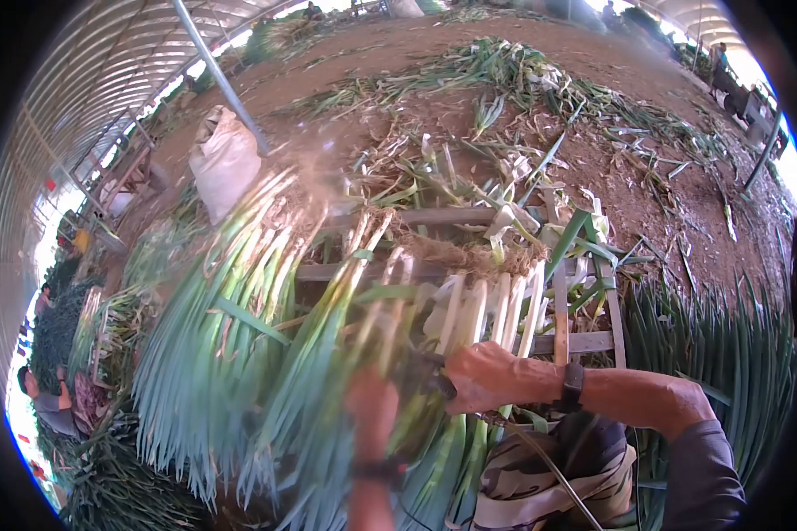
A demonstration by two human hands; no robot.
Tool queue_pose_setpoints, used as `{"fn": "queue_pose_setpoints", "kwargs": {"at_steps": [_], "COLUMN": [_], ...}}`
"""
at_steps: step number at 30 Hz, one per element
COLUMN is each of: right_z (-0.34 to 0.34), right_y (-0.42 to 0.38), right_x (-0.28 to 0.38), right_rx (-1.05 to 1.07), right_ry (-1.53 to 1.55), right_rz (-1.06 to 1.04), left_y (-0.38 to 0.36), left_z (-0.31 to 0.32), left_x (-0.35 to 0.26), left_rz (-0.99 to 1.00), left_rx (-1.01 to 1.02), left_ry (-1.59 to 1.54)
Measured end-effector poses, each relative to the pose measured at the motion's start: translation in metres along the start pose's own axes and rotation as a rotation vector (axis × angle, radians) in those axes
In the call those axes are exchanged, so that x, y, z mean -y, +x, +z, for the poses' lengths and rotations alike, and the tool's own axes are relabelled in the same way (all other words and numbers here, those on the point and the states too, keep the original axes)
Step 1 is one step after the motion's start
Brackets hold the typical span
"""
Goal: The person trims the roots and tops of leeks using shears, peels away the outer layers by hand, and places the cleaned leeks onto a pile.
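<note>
My left hand (372, 396) is smeared by motion. It looks closed around a few green onions (388, 310), whose stalks blur along with it. My right hand (485, 376) is closed on a dark gun-like nozzle (441, 382) with a thin hose (553, 465) running down from it. The nozzle's tip is too blurred to make out. Beyond my right hand lie thick white onion stalks (502, 310) with their roots away from me. To the left, a wide row of green onions (230, 354) lies with its leaves toward me.
Under the onions is a wooden slatted rack (558, 310). A white sack (224, 159) stands by a metal pole (221, 80). Peeled leaves (505, 75) litter the dirt floor. More onions (708, 354) are at right. Another person (53, 411) is at far left.
</note>
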State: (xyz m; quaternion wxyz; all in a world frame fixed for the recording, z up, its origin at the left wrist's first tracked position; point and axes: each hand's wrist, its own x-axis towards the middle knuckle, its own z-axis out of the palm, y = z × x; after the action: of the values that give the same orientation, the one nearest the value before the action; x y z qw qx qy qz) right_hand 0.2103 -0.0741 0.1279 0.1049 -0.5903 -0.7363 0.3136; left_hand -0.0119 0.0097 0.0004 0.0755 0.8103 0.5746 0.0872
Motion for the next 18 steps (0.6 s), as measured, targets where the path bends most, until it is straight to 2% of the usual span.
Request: {"fn": "queue_pose_setpoints", "kwargs": {"at_steps": [3,5,9,12,15,18], "right_z": [0.0,0.001,0.004,0.004,-0.002,-0.011], "right_y": [-0.007,-0.009,0.004,0.013,0.016,0.023], "right_x": [0.005,0.006,-0.007,-0.016,-0.021,-0.02], "right_rx": [-0.043,-0.045,-0.054,-0.086,-0.043,0.027], "right_ry": [-0.022,-0.058,-0.198,-0.181,-0.128,-0.196], "right_rz": [-0.044,-0.085,-0.095,-0.051,0.003,0.09], "left_y": [0.002,0.003,0.008,0.006,0.01,0.007], "left_z": [-0.001,-0.008,-0.008,-0.02,-0.015,-0.015], "left_x": [0.002,-0.003,-0.006,-0.006,-0.006,-0.007], "left_rz": [0.063,0.024,-0.058,0.025,-0.113,-0.11], "left_rx": [-0.019,0.098,0.126,0.151,0.179,0.176], "left_ry": [0.016,0.021,-0.07,-0.026,-0.144,-0.121]}}
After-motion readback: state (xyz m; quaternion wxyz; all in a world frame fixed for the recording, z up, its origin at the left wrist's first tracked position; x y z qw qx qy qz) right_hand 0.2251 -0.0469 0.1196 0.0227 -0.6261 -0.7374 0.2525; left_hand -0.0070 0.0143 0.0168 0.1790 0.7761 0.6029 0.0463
